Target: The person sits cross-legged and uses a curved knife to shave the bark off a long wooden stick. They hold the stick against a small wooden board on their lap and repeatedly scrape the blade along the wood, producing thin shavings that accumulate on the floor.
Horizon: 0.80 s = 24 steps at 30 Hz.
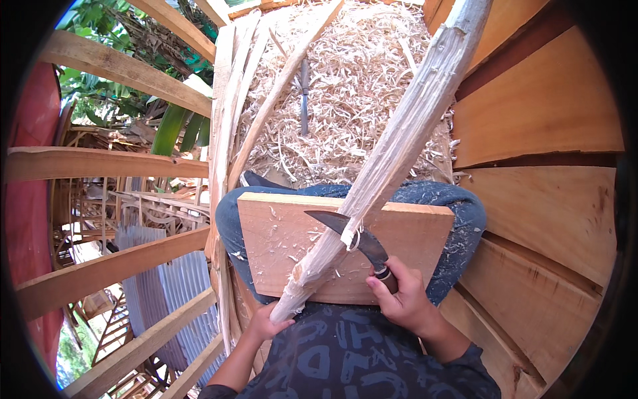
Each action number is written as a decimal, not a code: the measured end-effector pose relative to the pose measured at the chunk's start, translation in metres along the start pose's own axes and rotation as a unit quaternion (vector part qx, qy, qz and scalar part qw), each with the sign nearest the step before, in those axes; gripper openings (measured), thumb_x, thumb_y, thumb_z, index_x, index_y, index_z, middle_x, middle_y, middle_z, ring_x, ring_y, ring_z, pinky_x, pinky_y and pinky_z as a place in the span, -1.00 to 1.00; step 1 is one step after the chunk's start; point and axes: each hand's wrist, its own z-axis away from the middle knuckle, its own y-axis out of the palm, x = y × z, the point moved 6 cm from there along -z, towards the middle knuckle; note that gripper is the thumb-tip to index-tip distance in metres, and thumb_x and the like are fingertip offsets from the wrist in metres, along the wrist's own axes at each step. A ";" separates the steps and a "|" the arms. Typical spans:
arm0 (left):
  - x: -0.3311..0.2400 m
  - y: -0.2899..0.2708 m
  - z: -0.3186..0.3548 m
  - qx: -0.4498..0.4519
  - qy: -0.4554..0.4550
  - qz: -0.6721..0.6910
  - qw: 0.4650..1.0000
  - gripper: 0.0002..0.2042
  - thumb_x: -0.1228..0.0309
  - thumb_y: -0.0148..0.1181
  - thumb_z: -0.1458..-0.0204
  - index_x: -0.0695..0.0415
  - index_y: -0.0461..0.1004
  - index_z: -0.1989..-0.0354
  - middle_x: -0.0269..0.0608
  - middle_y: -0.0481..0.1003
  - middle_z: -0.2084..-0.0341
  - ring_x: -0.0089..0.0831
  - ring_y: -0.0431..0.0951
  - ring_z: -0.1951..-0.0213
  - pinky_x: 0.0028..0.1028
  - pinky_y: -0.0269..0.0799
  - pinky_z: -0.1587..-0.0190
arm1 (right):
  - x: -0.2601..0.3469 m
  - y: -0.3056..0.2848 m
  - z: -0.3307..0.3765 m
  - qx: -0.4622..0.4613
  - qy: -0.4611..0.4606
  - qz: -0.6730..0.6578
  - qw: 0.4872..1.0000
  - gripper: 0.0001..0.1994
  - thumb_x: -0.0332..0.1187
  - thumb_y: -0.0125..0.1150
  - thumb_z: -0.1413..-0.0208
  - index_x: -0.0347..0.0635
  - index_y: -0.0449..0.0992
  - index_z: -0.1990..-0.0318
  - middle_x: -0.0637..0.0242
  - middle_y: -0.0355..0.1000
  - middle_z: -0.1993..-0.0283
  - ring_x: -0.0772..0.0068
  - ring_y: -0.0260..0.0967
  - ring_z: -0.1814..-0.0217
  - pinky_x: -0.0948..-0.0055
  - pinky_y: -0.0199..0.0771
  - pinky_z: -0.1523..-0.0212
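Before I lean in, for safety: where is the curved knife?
In the head view, the curved knife is just right of centre, held in the right hand and crossing the pale pole over the wooden board.

Left hand (266, 324): lower, thumb (285, 325) extended | right hand (407, 299): higher, fingers (401, 270) curled | forearms (234, 361) angled inward

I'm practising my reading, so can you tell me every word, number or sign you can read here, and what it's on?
Dark shirt: big blue-grey letters, some cut off by the picture's lower edge; I won't copy them out.
Curved knife, wooden pole, flat board: no writing that I can see.
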 end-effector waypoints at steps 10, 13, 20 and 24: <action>-0.002 -0.001 0.000 -0.016 0.039 -0.001 0.999 -0.61 0.41 0.37 0.26 0.29 0.47 0.21 -0.12 0.55 0.44 -0.41 0.56 0.39 -0.48 0.41 0.27 | 0.000 0.003 -0.002 -0.048 -0.144 0.159 0.976 -0.77 -0.47 0.21 0.01 -0.32 0.33 0.22 0.10 0.37 0.56 0.11 0.41 0.55 0.37 0.32 0.57; 0.005 0.000 0.001 -0.018 0.023 0.002 1.000 -0.61 0.40 0.37 0.26 0.30 0.47 0.22 -0.11 0.54 0.44 -0.41 0.56 0.39 -0.47 0.41 0.29 | -0.001 0.006 -0.003 0.010 -0.092 0.087 0.992 -0.76 -0.46 0.20 0.00 -0.31 0.34 0.19 0.10 0.38 0.55 0.09 0.41 0.54 0.36 0.33 0.56; 0.010 0.002 0.001 -0.014 0.023 0.020 0.999 -0.64 0.39 0.37 0.26 0.30 0.47 0.27 -0.11 0.54 0.46 -0.40 0.55 0.41 -0.46 0.41 0.31 | -0.002 0.002 -0.001 0.136 0.081 -0.116 0.980 -0.81 -0.41 0.16 -0.06 -0.31 0.39 0.22 0.25 0.43 0.51 0.48 0.38 0.47 0.44 0.35 0.40; 0.011 0.002 0.000 -0.036 0.037 -0.006 0.999 -0.66 0.40 0.37 0.28 0.28 0.48 0.30 -0.13 0.54 0.50 -0.38 0.57 0.44 -0.45 0.41 0.35 | -0.003 -0.005 0.001 0.059 0.089 -0.159 0.982 -0.83 -0.42 0.12 -0.07 -0.33 0.42 0.21 0.33 0.44 0.47 0.62 0.33 0.46 0.56 0.33 0.39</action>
